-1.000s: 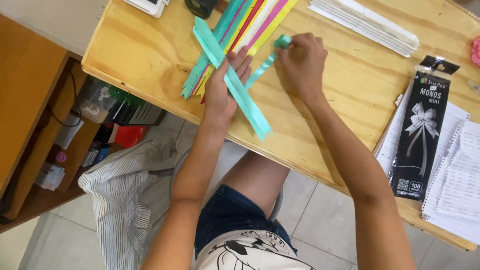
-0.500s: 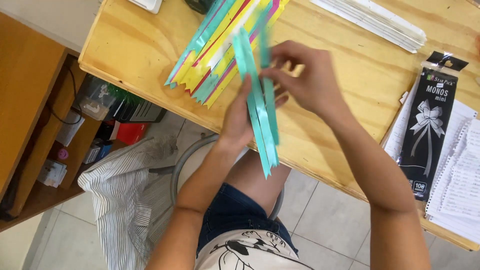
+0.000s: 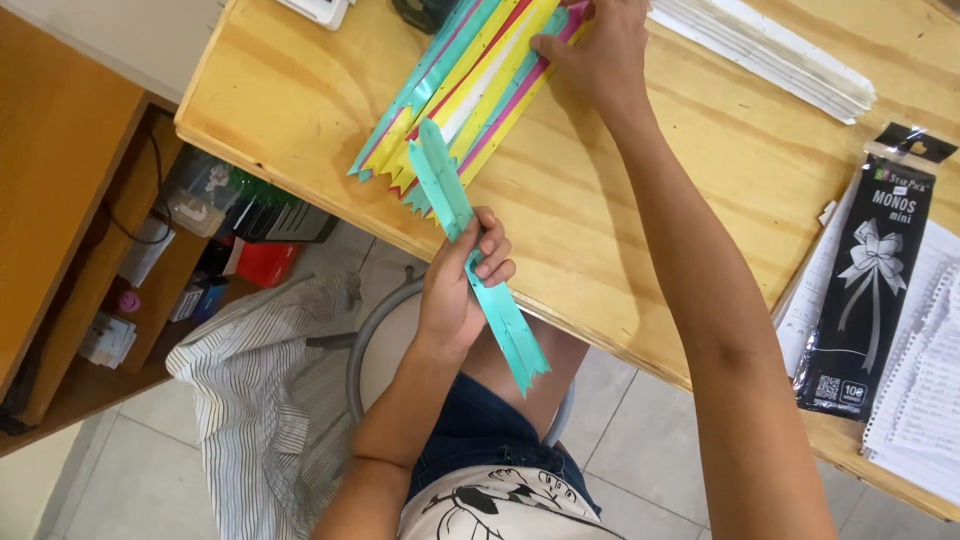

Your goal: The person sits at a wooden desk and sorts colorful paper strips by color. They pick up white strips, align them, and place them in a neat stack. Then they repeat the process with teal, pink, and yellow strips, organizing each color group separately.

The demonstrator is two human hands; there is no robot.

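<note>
On the far left, below the table edge, a wooden shelf unit [image 3: 70,200] holds small boxes and bottles, and a striped cloth [image 3: 255,400] hangs over the seat just beside the person's leg. Next comes the left hand [image 3: 458,285], held out past the near edge of the wooden table [image 3: 650,230]; its fingers [image 3: 493,255] are curled narrow around a bunch of teal ribbon strips [image 3: 470,255], gripped about midway along their length. The strips' long axis runs diagonally: the far notched end points up and to the left, overlapping the near end of the fan on the table, while the near notched end hangs down and to the right over the lap. Just beyond that far tip lies the fan of coloured ribbon strips [image 3: 470,90], teal, yellow, pink and white, lying flat with its long axis tilted the other way, from near left to far right. The right hand [image 3: 600,45] rests on the far right end of this fan, fingers spread flat and pressing down, holding nothing. So the left hand is well nearer the held bunch and the fan's near end; the right arm stretches across to the far end. Further right sit a stack of white strips [image 3: 770,55], a black packet of bows [image 3: 870,280] and a spiral notebook [image 3: 925,410] at the table's right edge.
</note>
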